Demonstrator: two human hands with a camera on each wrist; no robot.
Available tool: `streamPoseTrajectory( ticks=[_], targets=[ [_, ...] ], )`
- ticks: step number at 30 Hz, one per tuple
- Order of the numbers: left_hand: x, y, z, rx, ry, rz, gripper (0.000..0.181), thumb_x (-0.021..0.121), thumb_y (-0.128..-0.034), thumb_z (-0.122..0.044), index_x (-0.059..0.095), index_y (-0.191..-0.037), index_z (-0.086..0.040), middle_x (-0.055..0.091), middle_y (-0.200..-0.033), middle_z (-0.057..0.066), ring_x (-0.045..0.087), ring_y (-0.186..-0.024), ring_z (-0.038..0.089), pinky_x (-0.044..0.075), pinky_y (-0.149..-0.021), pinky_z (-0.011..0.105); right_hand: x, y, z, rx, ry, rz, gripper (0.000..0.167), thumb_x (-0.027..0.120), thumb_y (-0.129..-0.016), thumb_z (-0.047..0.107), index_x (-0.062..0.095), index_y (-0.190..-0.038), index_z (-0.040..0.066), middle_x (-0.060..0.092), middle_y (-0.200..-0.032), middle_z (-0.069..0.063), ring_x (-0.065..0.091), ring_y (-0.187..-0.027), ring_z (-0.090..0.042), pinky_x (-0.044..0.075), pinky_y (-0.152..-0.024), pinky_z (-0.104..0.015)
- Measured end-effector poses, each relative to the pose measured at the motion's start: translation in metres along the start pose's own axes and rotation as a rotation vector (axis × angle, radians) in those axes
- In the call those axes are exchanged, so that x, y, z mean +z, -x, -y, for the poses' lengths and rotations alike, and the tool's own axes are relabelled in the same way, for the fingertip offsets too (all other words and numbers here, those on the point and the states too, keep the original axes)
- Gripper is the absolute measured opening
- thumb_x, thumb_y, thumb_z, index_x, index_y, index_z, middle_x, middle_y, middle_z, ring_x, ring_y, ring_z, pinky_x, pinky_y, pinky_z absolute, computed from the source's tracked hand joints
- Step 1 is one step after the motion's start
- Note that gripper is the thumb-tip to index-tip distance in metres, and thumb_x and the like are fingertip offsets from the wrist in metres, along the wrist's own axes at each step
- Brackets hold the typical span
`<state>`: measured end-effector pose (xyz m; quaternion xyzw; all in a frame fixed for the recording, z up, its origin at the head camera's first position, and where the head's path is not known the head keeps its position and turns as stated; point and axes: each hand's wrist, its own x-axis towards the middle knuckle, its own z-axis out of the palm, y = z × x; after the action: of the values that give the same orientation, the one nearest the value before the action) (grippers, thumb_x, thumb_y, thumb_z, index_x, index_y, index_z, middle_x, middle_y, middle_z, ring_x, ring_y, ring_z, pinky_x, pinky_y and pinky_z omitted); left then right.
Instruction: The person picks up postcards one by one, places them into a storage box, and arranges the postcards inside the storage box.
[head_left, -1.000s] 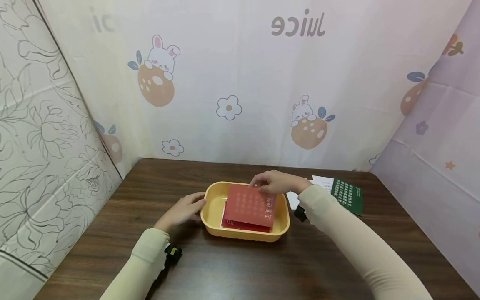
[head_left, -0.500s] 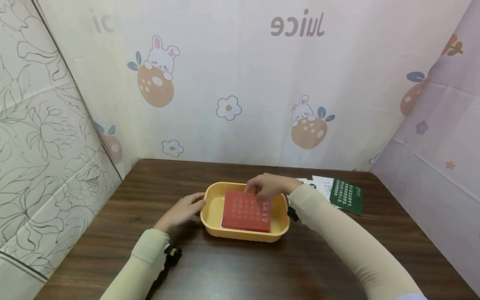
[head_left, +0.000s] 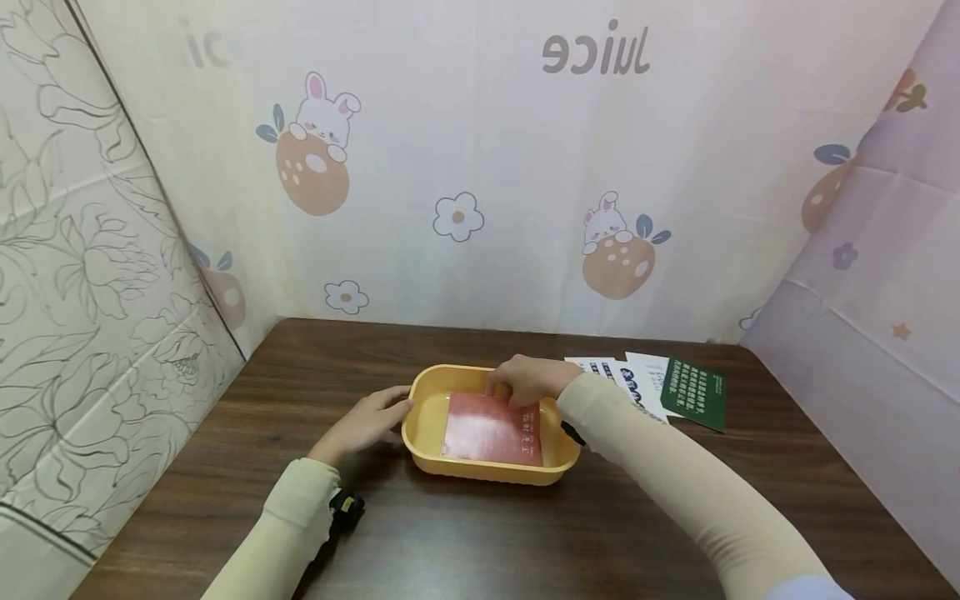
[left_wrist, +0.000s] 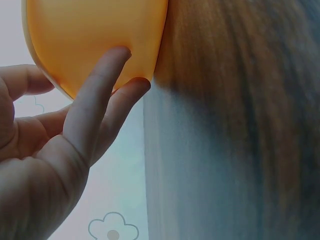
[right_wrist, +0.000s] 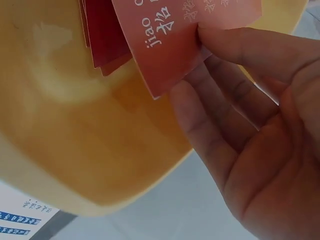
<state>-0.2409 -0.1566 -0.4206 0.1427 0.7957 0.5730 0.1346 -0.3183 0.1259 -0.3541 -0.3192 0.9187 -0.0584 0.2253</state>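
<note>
In the head view a yellow oblong basin (head_left: 487,474) sits on the table with red cards inside. My right hand (head_left: 528,379) reaches over its far rim. The right wrist view shows that hand pinching the edge of a red card (right_wrist: 165,55) printed with white characters and pinyin, between thumb and fingers. Beneath it, darker red cards (right_wrist: 102,32) lie stacked, their edges uneven. My left hand (head_left: 363,425) touches the basin's left end. In the left wrist view its fairly straight fingers (left_wrist: 95,100) lie against the basin's outer wall.
Right of the basin, white printed sheets (head_left: 647,375) and a green card (head_left: 697,393) with white writing lie overlapping on the brown wooden table (head_left: 420,542). Patterned curtains (head_left: 480,167) stand behind and at both sides.
My right hand has come down and slightly left, lowering the red card into the basin onto the other red cards. More white sheets show behind the arm. The left hand keeps its place.
</note>
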Motion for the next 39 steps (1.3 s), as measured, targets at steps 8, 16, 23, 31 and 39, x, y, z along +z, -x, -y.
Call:
streamPoseTrajectory(
  ticks=[8, 16, 23, 31, 39],
  targets=[
    [0.001, -0.001, 0.000, -0.002, -0.014, -0.008, 0.048, 0.046, -0.1085, -0.021, 0.040, -0.149, 0.005, 0.051, -0.140, 0.028, 0.061, -0.115, 0.037, 0.061, -0.079, 0.043, 0.005, -0.005, 0.003, 0.030, 0.058, 0.006, 0.037, 0.073, -0.086, -0.003, 0.072, -0.113, 0.022, 0.065, -0.098, 0.000, 0.058, -0.088, -0.016, 0.055, -0.080, -0.031],
    [0.001, -0.001, 0.000, -0.003, -0.014, -0.003, 0.048, 0.045, -0.1087, -0.021, 0.040, -0.149, 0.005, 0.051, -0.139, 0.029, 0.061, -0.114, 0.037, 0.061, -0.078, 0.042, 0.009, -0.009, 0.005, 0.088, 0.060, 0.015, 0.037, 0.073, -0.087, -0.001, 0.072, -0.115, 0.023, 0.064, -0.097, 0.001, 0.059, -0.089, -0.017, 0.056, -0.079, -0.032],
    [0.000, -0.001, 0.001, -0.005, -0.019, -0.004, 0.048, 0.045, -0.1088, -0.021, 0.040, -0.149, 0.005, 0.051, -0.139, 0.029, 0.061, -0.113, 0.037, 0.061, -0.079, 0.042, 0.010, -0.009, 0.005, 0.131, 0.043, 0.033, 0.036, 0.076, -0.087, 0.003, 0.071, -0.115, 0.025, 0.063, -0.095, 0.003, 0.058, -0.088, -0.018, 0.054, -0.077, -0.032],
    [0.000, -0.002, 0.001, -0.014, -0.010, -0.011, 0.048, 0.045, -0.1085, -0.021, 0.041, -0.149, 0.004, 0.052, -0.139, 0.028, 0.062, -0.112, 0.036, 0.061, -0.078, 0.042, 0.000, 0.001, 0.005, 0.133, 0.023, 0.041, 0.033, 0.074, -0.088, 0.007, 0.070, -0.117, 0.022, 0.063, -0.099, 0.003, 0.056, -0.093, -0.019, 0.053, -0.081, -0.035],
    [0.001, -0.002, 0.003, -0.014, -0.011, -0.009, 0.048, 0.045, -0.1088, -0.022, 0.041, -0.149, 0.004, 0.051, -0.140, 0.028, 0.061, -0.114, 0.036, 0.061, -0.078, 0.042, -0.004, 0.010, -0.007, 0.082, 0.023, 0.020, 0.033, 0.072, -0.090, 0.011, 0.068, -0.121, 0.022, 0.065, -0.106, 0.004, 0.057, -0.094, -0.016, 0.053, -0.083, -0.034]
  ],
)
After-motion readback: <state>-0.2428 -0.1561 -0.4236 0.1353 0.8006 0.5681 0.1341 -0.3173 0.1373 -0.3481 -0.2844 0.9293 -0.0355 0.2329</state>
